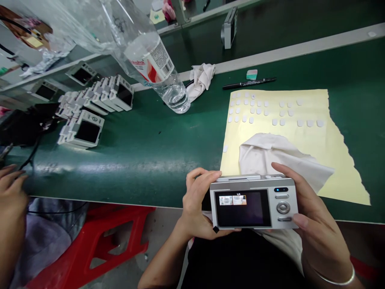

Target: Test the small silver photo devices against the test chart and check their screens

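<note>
My left hand (pixel 195 204) and my right hand (pixel 315 216) grip the two ends of a silver compact digital camera (pixel 255 202), held over the front edge of the bench with its lit screen facing me. The screen shows small thumbnail images on a dark background. Beyond the camera lies a torn yellow backing sheet (pixel 300 108) dotted with several rows of small white round stickers. A crumpled white cloth (pixel 270 154) lies on that sheet, just past my right hand and partly behind the camera.
A green workbench (pixel 135 160) carries a water bottle (pixel 159 76), a second cloth (pixel 200 80), a black marker (pixel 249 83) and an eraser (pixel 252 74). Several similar cameras (pixel 96 104) stand at left. A co-worker's hand (pixel 12 192) rests at far left. A red stool (pixel 96 245) stands below.
</note>
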`<state>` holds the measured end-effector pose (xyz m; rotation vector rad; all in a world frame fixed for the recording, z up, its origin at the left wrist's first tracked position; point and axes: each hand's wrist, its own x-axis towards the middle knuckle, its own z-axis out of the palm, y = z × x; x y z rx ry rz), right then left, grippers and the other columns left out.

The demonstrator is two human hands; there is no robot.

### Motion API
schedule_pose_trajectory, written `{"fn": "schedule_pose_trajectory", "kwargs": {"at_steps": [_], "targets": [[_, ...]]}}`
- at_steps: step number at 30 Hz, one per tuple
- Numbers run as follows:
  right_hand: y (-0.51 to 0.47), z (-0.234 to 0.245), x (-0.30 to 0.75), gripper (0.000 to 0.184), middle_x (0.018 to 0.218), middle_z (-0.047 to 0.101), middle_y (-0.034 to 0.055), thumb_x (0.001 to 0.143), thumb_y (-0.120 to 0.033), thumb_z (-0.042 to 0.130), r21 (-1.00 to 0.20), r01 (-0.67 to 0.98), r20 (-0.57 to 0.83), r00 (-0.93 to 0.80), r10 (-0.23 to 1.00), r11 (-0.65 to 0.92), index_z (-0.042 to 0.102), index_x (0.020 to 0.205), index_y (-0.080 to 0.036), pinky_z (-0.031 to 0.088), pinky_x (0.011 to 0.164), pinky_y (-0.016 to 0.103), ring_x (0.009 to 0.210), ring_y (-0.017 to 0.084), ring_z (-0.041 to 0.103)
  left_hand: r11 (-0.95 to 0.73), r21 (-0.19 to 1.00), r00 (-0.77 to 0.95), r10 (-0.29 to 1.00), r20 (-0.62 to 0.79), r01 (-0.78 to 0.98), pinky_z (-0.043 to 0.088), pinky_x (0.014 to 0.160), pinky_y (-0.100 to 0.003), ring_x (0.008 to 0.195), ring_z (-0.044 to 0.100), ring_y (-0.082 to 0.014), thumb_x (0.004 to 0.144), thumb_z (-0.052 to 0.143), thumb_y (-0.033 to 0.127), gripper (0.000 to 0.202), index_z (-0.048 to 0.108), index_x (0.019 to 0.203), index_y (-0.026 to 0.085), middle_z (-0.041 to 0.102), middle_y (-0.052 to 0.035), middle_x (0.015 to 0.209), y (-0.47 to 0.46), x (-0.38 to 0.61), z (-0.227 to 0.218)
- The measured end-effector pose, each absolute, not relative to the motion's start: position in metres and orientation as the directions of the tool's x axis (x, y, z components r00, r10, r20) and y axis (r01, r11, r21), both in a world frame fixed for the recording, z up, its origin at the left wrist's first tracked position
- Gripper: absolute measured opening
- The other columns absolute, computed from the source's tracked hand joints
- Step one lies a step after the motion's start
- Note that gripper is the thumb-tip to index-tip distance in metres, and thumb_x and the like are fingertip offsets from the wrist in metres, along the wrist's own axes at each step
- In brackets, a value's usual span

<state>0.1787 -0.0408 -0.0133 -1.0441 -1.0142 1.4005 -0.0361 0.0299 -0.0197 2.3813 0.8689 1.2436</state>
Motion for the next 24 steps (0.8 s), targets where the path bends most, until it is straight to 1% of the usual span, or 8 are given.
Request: {"fn": "schedule_pose_trajectory", "kwargs": {"at_steps": [2, 5, 7, 9, 14, 16, 20, 24], "targets": [[-0.0420, -0.0142, 0.1800, 0.051, 0.095, 0.071, 0.0044, 0.093, -0.043, 0.049, -0.977, -0.207, -0.052, -0.038, 0.998, -0.059, 0.041, 0.143, -0.041, 0.057, 0.050, 0.033, 0.058, 0.021, 0.066, -0.754, 0.543, 0.431, 0.656, 0.619, 0.369, 0.046, 0.088, -0.043, 0.097, 0.055, -0.0265, 0.068, 0.070, 0.061, 0.081, 0.049, 0.130, 0.014, 0.065, -0.0126, 0.106, 0.0302, -0.0363, -0.0194], [-0.0430, -0.0152, 0.1822, 0.053, 0.114, 0.068, 0.0054, 0.092, -0.043, 0.051, -0.996, -0.091, -0.021, 0.014, 1.000, -0.020, 0.041, 0.144, -0.039, 0.060, 0.071, 0.038, 0.085, 0.027, 0.069, -0.748, 0.553, 0.432, 0.663, 0.611, 0.367, 0.047, 0.085, -0.044, 0.095, 0.055, -0.0271, 0.067, 0.070, 0.064, 0.082, 0.049, 0.129, 0.015, 0.066, -0.0129, 0.106, 0.0307, -0.0363, -0.0189], [-0.0427, -0.0155, 0.1838, 0.054, 0.119, 0.066, 0.0053, 0.093, -0.040, 0.052, -0.999, -0.044, 0.007, -0.014, 1.000, 0.006, 0.039, 0.145, -0.039, 0.058, 0.082, 0.040, 0.098, 0.029, 0.067, -0.750, 0.551, 0.435, 0.661, 0.611, 0.366, 0.047, 0.086, -0.043, 0.095, 0.056, -0.0267, 0.067, 0.070, 0.063, 0.081, 0.049, 0.129, 0.015, 0.065, -0.0128, 0.106, 0.0309, -0.0364, -0.0189], [-0.0419, -0.0154, 0.1847, 0.054, 0.118, 0.067, 0.0054, 0.094, -0.039, 0.051, -0.999, -0.036, 0.016, -0.050, 0.999, 0.014, 0.036, 0.146, -0.040, 0.059, 0.077, 0.038, 0.093, 0.027, 0.068, -0.755, 0.547, 0.435, 0.656, 0.617, 0.362, 0.047, 0.087, -0.043, 0.096, 0.056, -0.0262, 0.068, 0.069, 0.062, 0.080, 0.049, 0.130, 0.015, 0.065, -0.0124, 0.106, 0.0310, -0.0366, -0.0192], [-0.0409, -0.0135, 0.1835, 0.051, 0.104, 0.069, 0.0054, 0.094, -0.039, 0.051, -0.995, -0.096, -0.012, -0.067, 0.998, -0.018, 0.038, 0.144, -0.040, 0.057, 0.052, 0.030, 0.061, 0.018, 0.065, -0.762, 0.538, 0.426, 0.647, 0.632, 0.360, 0.048, 0.086, -0.043, 0.094, 0.057, -0.0262, 0.068, 0.069, 0.062, 0.080, 0.049, 0.130, 0.016, 0.066, -0.0120, 0.106, 0.0313, -0.0363, -0.0192], [-0.0412, -0.0132, 0.1829, 0.052, 0.101, 0.069, 0.0042, 0.093, -0.038, 0.052, -0.993, -0.114, -0.013, -0.072, 0.997, -0.021, 0.038, 0.143, -0.042, 0.057, 0.051, 0.030, 0.059, 0.018, 0.064, -0.765, 0.534, 0.423, 0.644, 0.637, 0.360, 0.048, 0.085, -0.043, 0.094, 0.057, -0.0265, 0.068, 0.070, 0.062, 0.080, 0.049, 0.131, 0.017, 0.067, -0.0122, 0.106, 0.0313, -0.0355, -0.0189], [-0.0421, -0.0125, 0.1809, 0.051, 0.101, 0.068, 0.0047, 0.092, -0.036, 0.055, -0.998, -0.059, 0.010, 0.006, 1.000, 0.011, 0.042, 0.141, -0.040, 0.059, 0.057, 0.034, 0.067, 0.021, 0.066, -0.784, 0.506, 0.419, 0.620, 0.663, 0.360, 0.048, 0.086, -0.043, 0.094, 0.058, -0.0268, 0.069, 0.070, 0.061, 0.080, 0.050, 0.131, 0.014, 0.068, -0.0136, 0.104, 0.0307, -0.0337, -0.0188], [-0.0419, -0.0065, 0.1757, 0.044, 0.096, 0.065, 0.0051, 0.092, -0.039, 0.055, -0.994, -0.087, -0.072, 0.056, 0.996, -0.067, 0.046, 0.135, -0.040, 0.056, 0.049, 0.033, 0.056, 0.018, 0.060, -0.786, 0.494, 0.417, 0.616, 0.668, 0.372, 0.048, 0.086, -0.044, 0.094, 0.059, -0.0272, 0.069, 0.071, 0.061, 0.081, 0.050, 0.131, 0.014, 0.068, -0.0139, 0.105, 0.0298, -0.0331, -0.0190]]}}
